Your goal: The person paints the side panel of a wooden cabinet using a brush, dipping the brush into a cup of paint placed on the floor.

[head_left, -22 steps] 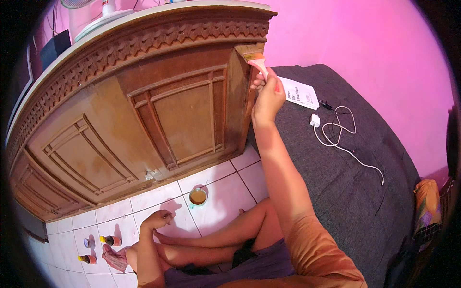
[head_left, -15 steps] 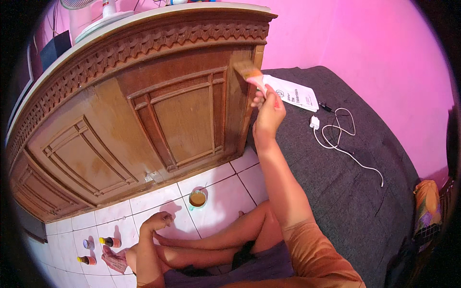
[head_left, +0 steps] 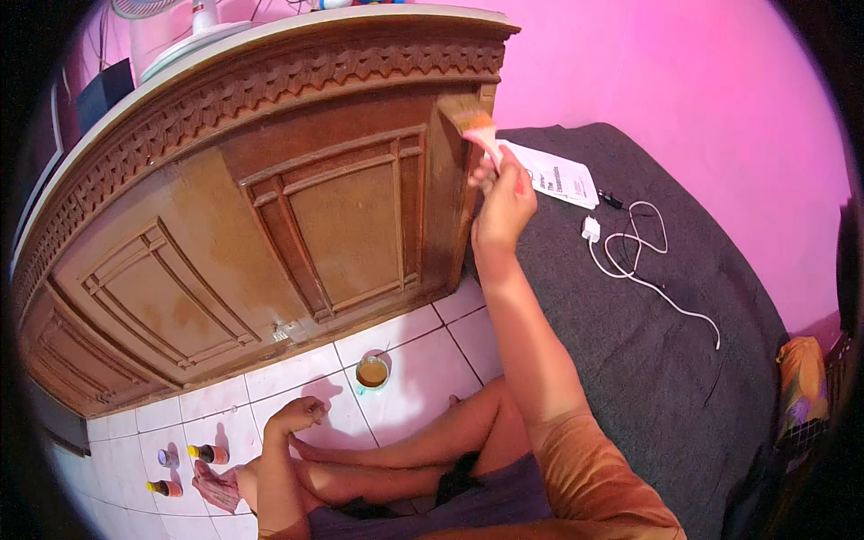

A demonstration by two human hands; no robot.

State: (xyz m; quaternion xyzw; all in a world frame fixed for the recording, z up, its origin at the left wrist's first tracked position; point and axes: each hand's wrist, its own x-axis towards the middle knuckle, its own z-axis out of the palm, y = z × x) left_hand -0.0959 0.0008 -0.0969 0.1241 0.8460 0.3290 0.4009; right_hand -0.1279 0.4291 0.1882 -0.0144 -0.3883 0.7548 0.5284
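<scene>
My right hand [head_left: 506, 205] grips the pinkish handle of a flat paintbrush [head_left: 483, 137]. The brush is raised, its bristles against the right-hand upright of a carved brown wooden cabinet [head_left: 351, 236], just below the top moulding. Brown tones on the cabinet front are uneven, with lighter and darker patches. Loosely curled over my bent legs, my left hand [head_left: 299, 414] shows nothing in its fingers. A light cup [head_left: 372, 371] of brown liquid stands on the tiles between my legs and the cabinet.
Yellow-capped bottles [head_left: 214, 454], a small jar [head_left: 167, 457] and a pinkish cloth [head_left: 216, 486] are on the floor at left. To the right, a dark grey covered surface [head_left: 648, 378] bears a white paper packet [head_left: 562, 178] and a charger with cable [head_left: 591, 229]. A fan [head_left: 193, 40] tops the cabinet.
The brush has shifted very slightly on the upright, its head now a little higher. My left hand stays where it was.
</scene>
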